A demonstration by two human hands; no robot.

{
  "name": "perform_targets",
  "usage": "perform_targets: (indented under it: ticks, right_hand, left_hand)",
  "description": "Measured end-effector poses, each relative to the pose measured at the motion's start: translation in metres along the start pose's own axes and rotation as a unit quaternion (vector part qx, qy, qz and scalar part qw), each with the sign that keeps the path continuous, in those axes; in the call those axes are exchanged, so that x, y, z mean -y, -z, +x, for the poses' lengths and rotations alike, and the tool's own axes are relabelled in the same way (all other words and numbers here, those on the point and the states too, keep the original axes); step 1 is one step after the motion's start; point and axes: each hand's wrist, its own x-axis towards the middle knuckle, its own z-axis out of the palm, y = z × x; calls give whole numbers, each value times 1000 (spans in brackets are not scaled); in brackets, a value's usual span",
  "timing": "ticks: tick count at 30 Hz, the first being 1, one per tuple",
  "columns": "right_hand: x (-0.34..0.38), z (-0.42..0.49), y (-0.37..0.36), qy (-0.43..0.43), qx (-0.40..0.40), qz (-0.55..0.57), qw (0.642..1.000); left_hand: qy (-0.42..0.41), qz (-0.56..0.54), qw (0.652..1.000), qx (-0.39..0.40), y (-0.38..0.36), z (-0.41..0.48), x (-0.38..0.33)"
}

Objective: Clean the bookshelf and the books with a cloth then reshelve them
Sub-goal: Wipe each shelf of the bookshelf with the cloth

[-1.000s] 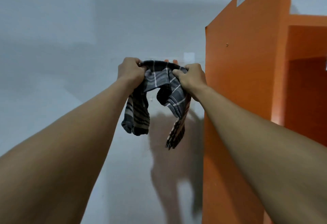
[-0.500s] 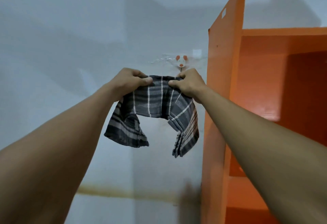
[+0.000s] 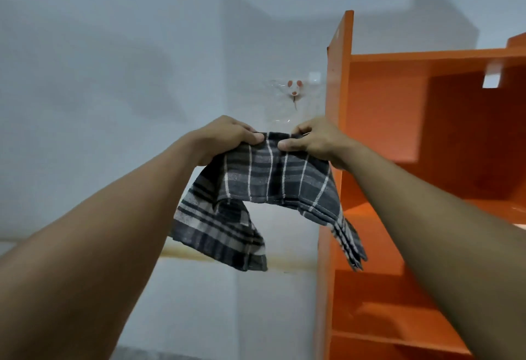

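Both arms reach out in front. The left hand [image 3: 227,137] and the right hand [image 3: 316,143] hold the top edge of a gray checked cloth [image 3: 270,177]. Each hand pinches it, with the thumb in front and the fingers curled round the back. The two hands are close together, and a short bit of cloth is pulled flat between them.

The rest of the cloth hangs down below the hands. One folded corner droops under the left hand. Another corner hangs under the right wrist, in front of the side board of the bookshelf [image 3: 398,120].

The orange bookshelf stands just to the right of the right hand. Its tall side board goes up higher than that hand. More shelves show lower down, under the right arm. A small white tag [image 3: 491,75] sits high inside the shelf, up and to the right of the right hand.

Above the hands, a little hook shaped like a mouse [image 3: 294,89] with orange ears is stuck on the pale wall [image 3: 113,75]. Below the hands, behind the hanging cloth, a yellowish line [image 3: 284,260] runs across the wall.
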Motion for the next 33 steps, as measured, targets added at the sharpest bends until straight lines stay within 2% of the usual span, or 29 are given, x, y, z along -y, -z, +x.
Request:
perform_targets:
  ticks: [4,6,9,13,17,19,22,25,30,33]
  right_hand:
    - [5,-59,15,-39,12,14,999]
    - [10,-82,31,-46,4,22,999]
    - [14,-120,57,-69,-21,31,997]
    - [8,-148,73,-92,-46,67,992]
    - [7,-181,105,-115,-115,99,982]
    - [7,-197,123,-113,-121,133,977]
    - [3,-223,157,-106,-105,162,975]
    - [-1,-245,191,-102,-105,143,979]
    - [-6,-268,244,-72,-225,122,964]
    - [-10,-273,270,-61,-251,122,958]
  left_hand:
    - [79,-60,994,47,-29,-46,-14]
    - [88,-83,991,56,-41,-62,-29]
    - [37,-137,986,84,-63,-81,-62]
    - [-22,-217,973,81,-85,-93,-94]
    - [-55,-246,967,45,-115,-103,-130]
    - [-67,-263,962,32,-129,-104,-145]
    - [-79,-278,957,6,-159,-107,-168]
    - [-76,-282,956,-7,-193,-108,-187]
    - [-97,-245,965,-6,-243,-116,-212]
    - [-107,-200,973,-27,-265,-117,-216]
